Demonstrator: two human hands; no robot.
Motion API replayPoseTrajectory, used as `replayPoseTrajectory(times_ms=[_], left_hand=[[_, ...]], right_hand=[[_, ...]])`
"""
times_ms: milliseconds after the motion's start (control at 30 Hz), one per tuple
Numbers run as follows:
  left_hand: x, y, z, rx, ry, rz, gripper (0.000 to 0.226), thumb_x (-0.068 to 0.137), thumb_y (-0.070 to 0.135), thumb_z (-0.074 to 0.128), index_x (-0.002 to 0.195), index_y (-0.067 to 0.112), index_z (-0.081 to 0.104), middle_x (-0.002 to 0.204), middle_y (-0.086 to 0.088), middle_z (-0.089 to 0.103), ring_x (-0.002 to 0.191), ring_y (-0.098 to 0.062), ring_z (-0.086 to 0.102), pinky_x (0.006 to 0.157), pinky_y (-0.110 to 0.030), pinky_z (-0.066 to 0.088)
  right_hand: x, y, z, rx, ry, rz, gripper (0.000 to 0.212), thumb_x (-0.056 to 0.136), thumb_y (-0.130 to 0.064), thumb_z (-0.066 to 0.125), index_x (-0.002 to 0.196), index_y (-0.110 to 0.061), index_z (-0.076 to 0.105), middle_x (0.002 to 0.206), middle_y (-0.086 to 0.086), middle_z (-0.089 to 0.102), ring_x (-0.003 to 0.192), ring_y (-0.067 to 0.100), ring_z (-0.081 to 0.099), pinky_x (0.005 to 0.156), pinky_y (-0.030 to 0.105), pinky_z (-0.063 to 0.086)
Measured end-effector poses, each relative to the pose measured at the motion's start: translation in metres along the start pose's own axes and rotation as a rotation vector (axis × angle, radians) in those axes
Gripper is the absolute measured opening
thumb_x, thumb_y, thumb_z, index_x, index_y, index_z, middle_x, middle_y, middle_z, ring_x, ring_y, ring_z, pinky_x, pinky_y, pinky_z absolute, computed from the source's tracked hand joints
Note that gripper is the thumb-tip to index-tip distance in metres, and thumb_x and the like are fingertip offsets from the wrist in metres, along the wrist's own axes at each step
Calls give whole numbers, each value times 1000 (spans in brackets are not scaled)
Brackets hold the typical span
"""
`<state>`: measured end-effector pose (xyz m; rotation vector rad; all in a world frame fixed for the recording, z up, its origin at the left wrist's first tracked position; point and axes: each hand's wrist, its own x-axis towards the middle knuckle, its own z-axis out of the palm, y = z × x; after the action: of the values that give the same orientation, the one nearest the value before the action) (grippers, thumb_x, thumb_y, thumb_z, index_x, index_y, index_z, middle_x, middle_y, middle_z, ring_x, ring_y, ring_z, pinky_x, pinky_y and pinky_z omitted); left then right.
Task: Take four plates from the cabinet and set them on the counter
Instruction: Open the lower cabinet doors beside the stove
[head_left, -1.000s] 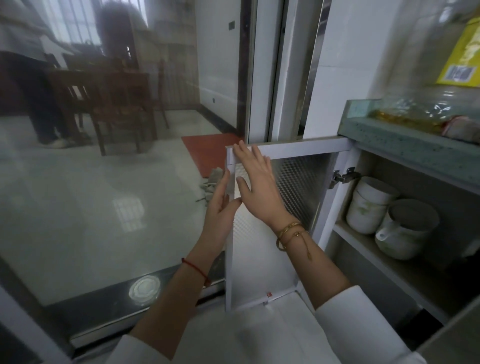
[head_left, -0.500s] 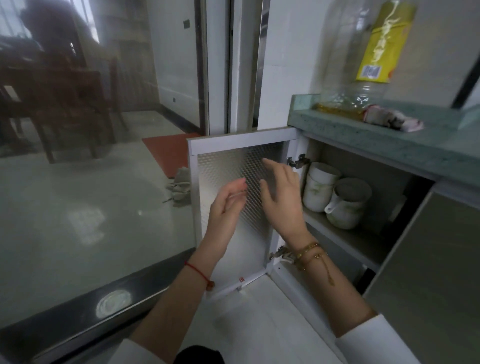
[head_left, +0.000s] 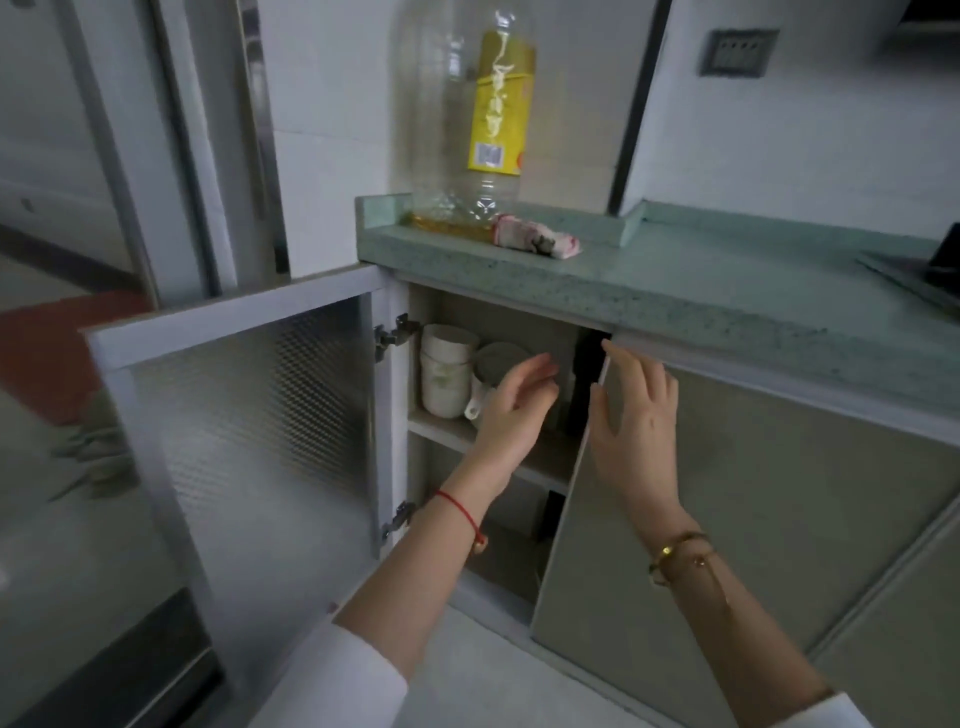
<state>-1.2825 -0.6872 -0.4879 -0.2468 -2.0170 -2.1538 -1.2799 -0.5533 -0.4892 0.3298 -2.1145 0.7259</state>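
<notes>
The cabinet (head_left: 452, 431) under the green counter (head_left: 701, 291) has its left door (head_left: 249, 415) swung wide open. On its upper shelf stand stacked white bowls (head_left: 447, 369) and a white lidded mug (head_left: 493, 364). No plates show; the shelf's right part is dark and hidden. My left hand (head_left: 514, 410) is open in front of the shelf, fingers apart, holding nothing. My right hand (head_left: 634, 410) lies open against the left edge of the grey right door (head_left: 753, 509), which stands slightly ajar.
A large clear oil bottle (head_left: 467, 130) with a yellow label and a crumpled cloth (head_left: 540, 241) sit at the counter's back left. A dark stove edge (head_left: 924, 275) is at far right. A glass sliding door (head_left: 78, 208) and red mat (head_left: 47, 343) lie left.
My view has swung right from the left door to the cabinet opening. Both hands left the open left door; the left now hovers at the shelf, the right rests on the right door's edge.
</notes>
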Motion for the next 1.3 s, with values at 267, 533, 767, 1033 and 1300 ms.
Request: replayPoseTrajectory(times_ms=[267,533,767,1033,1300], left_hand=[[46,-7,48,-29,-271,-47,56,97,19,58,148,22,34,146,8,45,131,-7,48,103,-22,42],[68,-22,41,46,-278,-4,39,99,13,50,138,8,47,133,-4,57,113,-15,56,79,-14,43],[2,-31,14,-110,-373,202,21,94,11,61,115,8,59,109,2,67,97,-5,66,79,-14,51],[-77,-27,27,-263,-566,368,21,83,-1,71,100,11,66,98,3,73,94,-14,72,84,-24,58],[-124,-26,67,-443,-693,297,27,74,17,79,98,11,70,95,-3,75,91,-18,73,80,-23,57]], right_hand=[[2,16,-21,-152,15,108,50,94,-14,49,144,-16,41,138,6,46,121,24,40,104,29,31],[-8,-1,-32,-209,21,224,52,94,-13,50,145,-19,40,134,5,47,117,23,44,95,15,25],[-47,-38,-56,-189,114,248,47,96,-30,51,142,-28,42,119,-3,46,111,18,48,92,37,50],[-94,-84,-94,-223,256,272,43,91,-27,64,133,-21,55,118,-3,50,113,17,51,87,37,51],[-122,-99,-145,-267,419,366,33,86,-17,70,118,-14,63,116,-1,56,107,15,57,81,30,54]])
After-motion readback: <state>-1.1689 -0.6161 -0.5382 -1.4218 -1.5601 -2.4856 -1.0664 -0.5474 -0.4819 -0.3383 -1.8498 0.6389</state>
